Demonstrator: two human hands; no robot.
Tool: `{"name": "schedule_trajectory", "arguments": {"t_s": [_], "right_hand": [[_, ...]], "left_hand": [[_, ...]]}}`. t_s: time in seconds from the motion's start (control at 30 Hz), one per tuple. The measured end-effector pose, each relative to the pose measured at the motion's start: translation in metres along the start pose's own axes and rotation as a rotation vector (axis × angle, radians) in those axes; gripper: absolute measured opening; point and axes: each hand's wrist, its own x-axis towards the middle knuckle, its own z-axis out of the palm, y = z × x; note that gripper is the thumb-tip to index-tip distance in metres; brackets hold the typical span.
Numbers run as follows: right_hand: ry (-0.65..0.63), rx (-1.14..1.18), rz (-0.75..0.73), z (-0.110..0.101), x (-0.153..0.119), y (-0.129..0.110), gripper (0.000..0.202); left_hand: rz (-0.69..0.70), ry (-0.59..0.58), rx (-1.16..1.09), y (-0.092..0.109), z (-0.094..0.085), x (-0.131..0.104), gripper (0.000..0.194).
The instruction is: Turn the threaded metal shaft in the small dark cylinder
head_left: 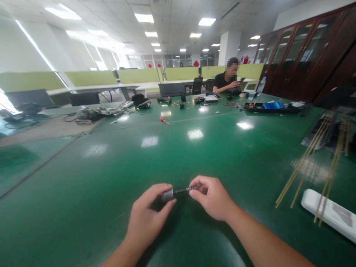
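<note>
Between the thumb and fingers of my left hand (pixel 147 215) is a small grey cylinder (pixel 167 195). A thin dark shaft (pixel 180 191) runs from it to the right, lying almost level. The shaft's far end looks ridged, like a screw or coil, and my right hand (pixel 213 196) pinches it between thumb and forefinger. My fingers partly cover both ends, so I cannot tell exactly what the part is. Both hands are just above the green tabletop (pixel 111 185), near its front.
A red-handled screwdriver (pixel 164 120) lies farther back. Thin brass-coloured rods (pixel 303 163) and a white oblong case (pixel 330 211) are at the right. Behind them sits a black tray with blue items (pixel 274 105). Electronics clutter (pixel 97 113) is at the left. Across the table sits a person (pixel 226 79).
</note>
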Motion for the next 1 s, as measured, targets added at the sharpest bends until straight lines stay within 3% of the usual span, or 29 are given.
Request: {"name": "schedule_trajectory", "arguments": {"t_s": [1.0], "right_hand": [[0.016, -0.006, 0.001, -0.0012, 0.0005, -0.0011, 0.007]], "left_hand": [[-0.016, 0.007, 0.011, 0.001, -0.0008, 0.0004, 0.022]]}}
